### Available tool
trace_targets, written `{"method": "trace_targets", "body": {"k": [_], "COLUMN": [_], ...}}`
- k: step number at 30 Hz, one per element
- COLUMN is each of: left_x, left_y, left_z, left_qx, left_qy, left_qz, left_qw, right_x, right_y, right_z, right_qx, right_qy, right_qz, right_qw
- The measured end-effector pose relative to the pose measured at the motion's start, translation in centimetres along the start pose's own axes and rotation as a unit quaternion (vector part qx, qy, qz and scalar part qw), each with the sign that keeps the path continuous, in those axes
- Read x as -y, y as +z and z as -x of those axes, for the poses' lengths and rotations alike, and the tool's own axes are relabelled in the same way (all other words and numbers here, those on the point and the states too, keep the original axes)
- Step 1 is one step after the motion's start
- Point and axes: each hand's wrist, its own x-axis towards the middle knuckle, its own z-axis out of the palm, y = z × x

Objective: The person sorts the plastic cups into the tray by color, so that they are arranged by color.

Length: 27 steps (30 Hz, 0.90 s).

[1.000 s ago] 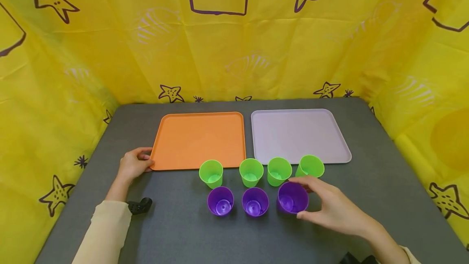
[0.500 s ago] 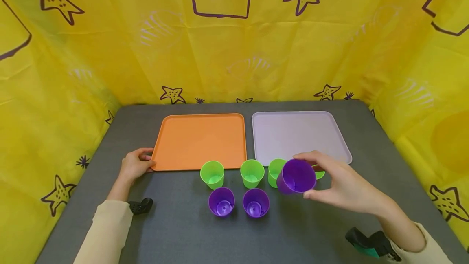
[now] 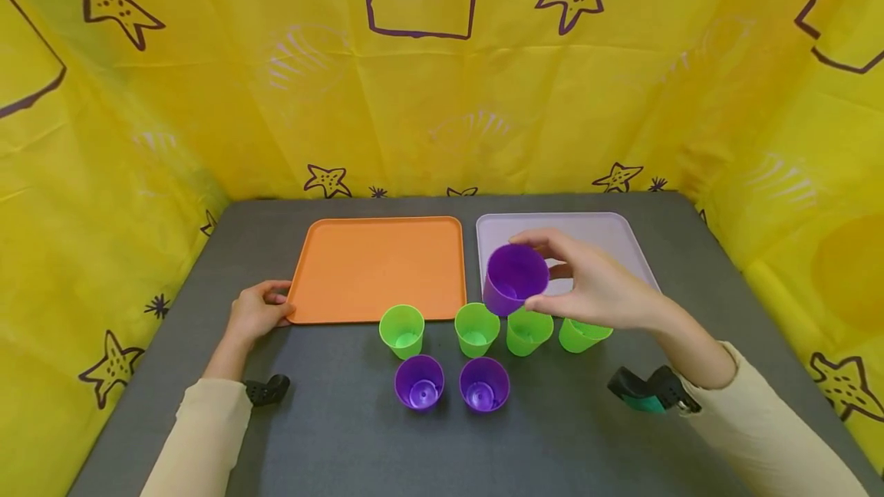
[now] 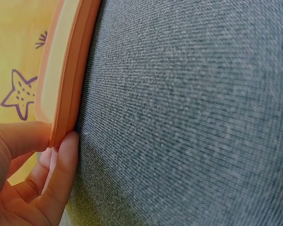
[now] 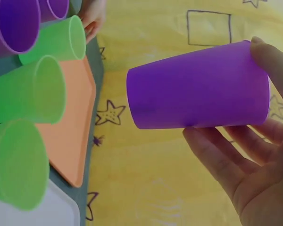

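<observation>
a purple cup (image 3: 512, 282) is held in the air by the right hand (image 3: 595, 286), mouth up, and is seen by the head view in front of the near left corner of the lavender tray (image 3: 562, 225). its wall is grasped between the thumb on the near side and fingers on the far side; no finger is seen inside the mouth. the near left corner of the orange tray (image 3: 383, 271) is pinched by the left hand (image 3: 254, 314), thumb over the rim and fingertips below.

for this lift, the base is best held higher than the row of four green cups (image 3: 476, 328), which are lined up along the near edges of the trays and could easily be knocked. the grip should be firm enough to prevent slipping, yet light, since the wall looks thin. the cup is better held level, with the wrist clear of the green rims. two more purple cups (image 3: 484, 385) are stood on the grey table (image 3: 345, 443), nearer the person. the tray corner is best pinched gently, so that the tray is steadied and not dragged. the exact height of the held cup cannot be told.
</observation>
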Motion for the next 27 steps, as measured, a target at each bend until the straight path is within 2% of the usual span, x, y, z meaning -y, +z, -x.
{"method": "trace_targets", "body": {"k": [11,24,27], "left_x": [0.0,-0.3,-0.4], "left_y": [0.1,-0.1,-0.1], "left_z": [0.3,0.3,0.2], "left_qx": [-0.003,0.000,0.002], "left_qy": [0.002,0.007,0.005], "left_qz": [0.005,0.010,0.008], "left_qw": [1.0000,0.9999,1.0000], "right_x": [-0.7,-2.0,-2.4], "right_y": [0.9,3.5,4.4], "right_z": [-6.2,-12.6,-14.0], "right_qx": [0.015,0.011,0.014], "right_qy": [0.011,0.036,0.045], "right_qz": [-0.039,-0.047,-0.033], "right_qw": [0.9991,0.9982,0.9983]}}
